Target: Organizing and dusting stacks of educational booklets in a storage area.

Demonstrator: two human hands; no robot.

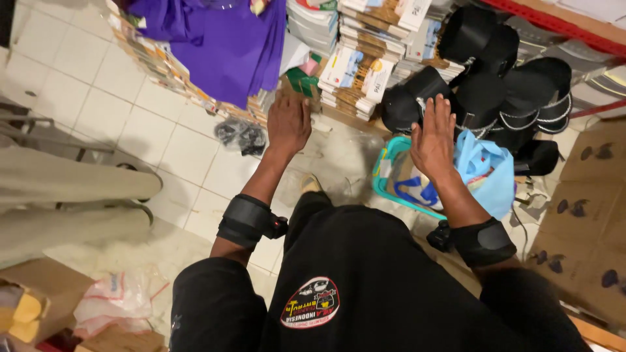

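My left hand [289,122] is stretched forward over the white tiled floor, fingers loosely curled down, holding nothing, close to a stack of books [352,78] and a small green packet [301,81]. My right hand [433,137] is raised flat with fingers apart, empty, above a teal basket [383,175] that has a light blue plastic bag [488,171] in it. Both wrists wear black straps. A pile of black caps [502,85] lies just beyond my right hand.
A purple cloth [228,45] hangs over stacked books at the back. A crumpled black plastic bag [241,135] lies on the floor. A person's beige trouser legs [72,195] are at left. Cardboard boxes [587,215] stand at right, a clear bag [117,296] at lower left.
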